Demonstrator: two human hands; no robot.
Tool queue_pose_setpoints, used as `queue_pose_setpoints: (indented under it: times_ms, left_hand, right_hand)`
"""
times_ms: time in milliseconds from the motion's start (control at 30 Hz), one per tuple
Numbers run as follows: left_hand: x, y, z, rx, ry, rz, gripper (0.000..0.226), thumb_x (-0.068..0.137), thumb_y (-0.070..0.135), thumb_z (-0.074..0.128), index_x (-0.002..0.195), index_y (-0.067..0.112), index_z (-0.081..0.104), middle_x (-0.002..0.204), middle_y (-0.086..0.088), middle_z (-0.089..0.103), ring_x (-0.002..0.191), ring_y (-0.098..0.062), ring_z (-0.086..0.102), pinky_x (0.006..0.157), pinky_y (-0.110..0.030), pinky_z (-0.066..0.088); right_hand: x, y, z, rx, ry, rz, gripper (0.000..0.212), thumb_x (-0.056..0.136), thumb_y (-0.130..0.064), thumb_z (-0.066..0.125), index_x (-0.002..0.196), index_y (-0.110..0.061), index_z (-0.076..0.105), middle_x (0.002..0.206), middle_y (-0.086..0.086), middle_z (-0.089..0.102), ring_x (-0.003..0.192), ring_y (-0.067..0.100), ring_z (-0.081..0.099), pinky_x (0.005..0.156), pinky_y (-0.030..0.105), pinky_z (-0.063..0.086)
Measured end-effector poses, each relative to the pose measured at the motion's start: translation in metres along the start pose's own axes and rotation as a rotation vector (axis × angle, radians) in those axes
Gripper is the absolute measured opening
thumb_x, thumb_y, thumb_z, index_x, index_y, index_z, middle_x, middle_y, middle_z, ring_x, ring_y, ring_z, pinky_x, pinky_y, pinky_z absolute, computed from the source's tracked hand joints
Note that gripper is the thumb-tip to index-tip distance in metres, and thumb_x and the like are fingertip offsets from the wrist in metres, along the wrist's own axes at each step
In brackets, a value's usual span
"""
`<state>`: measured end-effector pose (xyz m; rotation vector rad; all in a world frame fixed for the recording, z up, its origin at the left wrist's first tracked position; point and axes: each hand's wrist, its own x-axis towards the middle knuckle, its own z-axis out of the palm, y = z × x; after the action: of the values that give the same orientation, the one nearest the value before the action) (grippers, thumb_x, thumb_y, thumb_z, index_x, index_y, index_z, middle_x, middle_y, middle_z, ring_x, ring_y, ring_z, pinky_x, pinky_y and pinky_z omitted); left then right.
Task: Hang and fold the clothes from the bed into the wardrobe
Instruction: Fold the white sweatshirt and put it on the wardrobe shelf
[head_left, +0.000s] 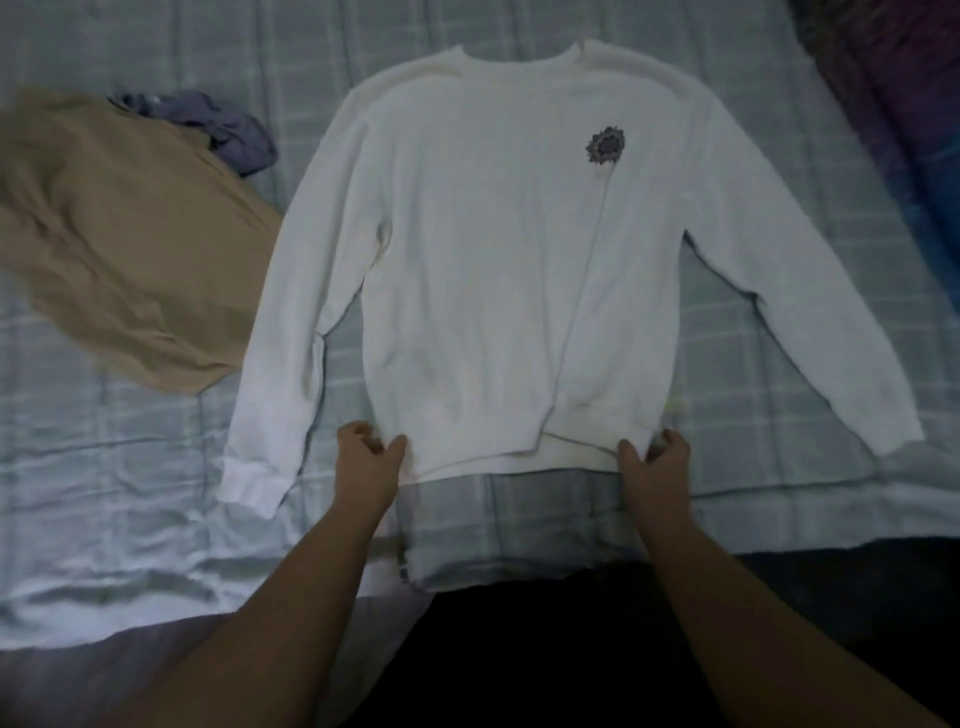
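Sweater (498, 249) flat, face up on bed (130, 509), spread ahead of both grips for folding | left hand (366, 454) and right hand (657, 454) each pinch a hem corner | tan garment (124, 234) far left, waiting

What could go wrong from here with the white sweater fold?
1. Both sleeves are splayed wide; lifting the white sweater by its hem could let them drag and bunch, spoiling the fold.
2. The left sleeve lies close to the tan garment, so it might snag or shift it.
3. The left hand and right hand pinch only the hem corners; that grip may slip.
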<state>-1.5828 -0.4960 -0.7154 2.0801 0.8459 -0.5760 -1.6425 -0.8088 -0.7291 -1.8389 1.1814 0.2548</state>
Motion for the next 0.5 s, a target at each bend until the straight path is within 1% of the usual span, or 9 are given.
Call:
queue_pose_setpoints:
  times_ms: [67,100,167,200,233,267,333,400,500]
  left_hand:
    - [0.005,0.004,0.002,0.048,-0.080,-0.054,0.054,0.084,0.032,0.074,0.121,0.000,0.051,0.107,-0.013,0.062,0.102,-0.035,0.062,0.083,-0.038,0.050]
    - [0.007,0.007,0.004,0.107,-0.108,-0.049,0.056,0.085,0.032,0.074,0.122,-0.002,0.051,0.113,-0.017,0.062,0.106,-0.036,0.061,0.084,-0.038,0.049]
    - [0.010,0.013,0.007,0.247,-0.124,-0.027,0.054,0.087,0.022,0.071,0.127,-0.004,0.046,0.125,-0.022,0.058,0.114,-0.038,0.057,0.089,-0.037,0.045]
    - [0.011,0.016,0.008,0.298,-0.122,-0.023,0.050,0.088,0.016,0.067,0.128,-0.004,0.045,0.127,-0.023,0.057,0.117,-0.039,0.055,0.090,-0.036,0.043]
    - [0.011,0.018,0.007,0.330,-0.120,-0.021,0.046,0.089,0.012,0.062,0.128,-0.004,0.045,0.129,-0.024,0.056,0.118,-0.039,0.054,0.090,-0.035,0.043]
    - [0.011,0.019,0.006,0.348,-0.117,-0.007,0.042,0.089,0.009,0.058,0.128,-0.005,0.046,0.129,-0.024,0.055,0.118,-0.040,0.054,0.090,-0.034,0.042]
    - [0.007,0.019,0.001,0.343,-0.096,0.018,0.036,0.089,0.003,0.052,0.124,-0.006,0.049,0.126,-0.026,0.056,0.115,-0.040,0.054,0.087,-0.033,0.039]
    - [0.002,0.014,-0.011,0.296,-0.064,0.037,0.032,0.089,0.001,0.050,0.120,-0.005,0.051,0.118,-0.025,0.057,0.103,-0.035,0.055,0.079,-0.030,0.036]
    - [-0.001,0.002,-0.033,0.134,-0.131,0.027,0.035,0.088,0.000,0.049,0.124,0.001,0.048,0.109,-0.016,0.057,0.092,-0.029,0.054,0.069,-0.033,0.044]
  right_hand:
    - [0.000,-0.014,0.003,-0.071,-0.021,-0.091,0.095,0.068,-0.042,0.066,0.145,-0.004,0.027,0.142,0.021,0.043,0.130,0.034,0.044,0.113,0.049,0.034]
    - [0.001,-0.020,0.005,-0.141,-0.049,-0.153,0.096,0.070,-0.030,0.070,0.150,-0.007,0.022,0.149,0.021,0.033,0.136,0.033,0.035,0.117,0.044,0.027]
    - [0.007,-0.024,0.008,-0.352,-0.134,-0.233,0.095,0.078,-0.006,0.065,0.155,-0.019,0.012,0.159,0.018,0.009,0.144,0.031,0.017,0.118,0.038,0.016]
    - [0.007,-0.024,0.009,-0.468,-0.176,-0.257,0.091,0.081,-0.003,0.061,0.155,-0.027,0.013,0.160,0.016,0.003,0.144,0.032,0.014,0.117,0.040,0.016]
    - [0.006,-0.023,0.009,-0.556,-0.189,-0.318,0.082,0.084,-0.004,0.058,0.153,-0.029,0.022,0.159,0.017,0.006,0.141,0.036,0.019,0.116,0.044,0.021]
    - [0.007,-0.019,0.008,-0.597,-0.158,-0.406,0.066,0.087,-0.008,0.054,0.148,-0.025,0.035,0.155,0.021,0.017,0.135,0.041,0.030,0.111,0.048,0.029]
    - [0.009,-0.014,0.000,-0.555,-0.044,-0.489,0.040,0.091,-0.010,0.045,0.129,-0.016,0.054,0.133,0.025,0.043,0.114,0.045,0.051,0.098,0.048,0.042]
    - [0.008,-0.017,-0.017,-0.536,0.040,-0.488,0.031,0.094,-0.007,0.038,0.117,-0.018,0.056,0.117,0.018,0.051,0.101,0.039,0.056,0.089,0.043,0.046]
    - [0.006,-0.011,-0.051,-0.556,0.013,-0.450,0.021,0.094,-0.007,0.043,0.107,-0.021,0.052,0.107,0.004,0.047,0.093,0.029,0.053,0.080,0.037,0.044]
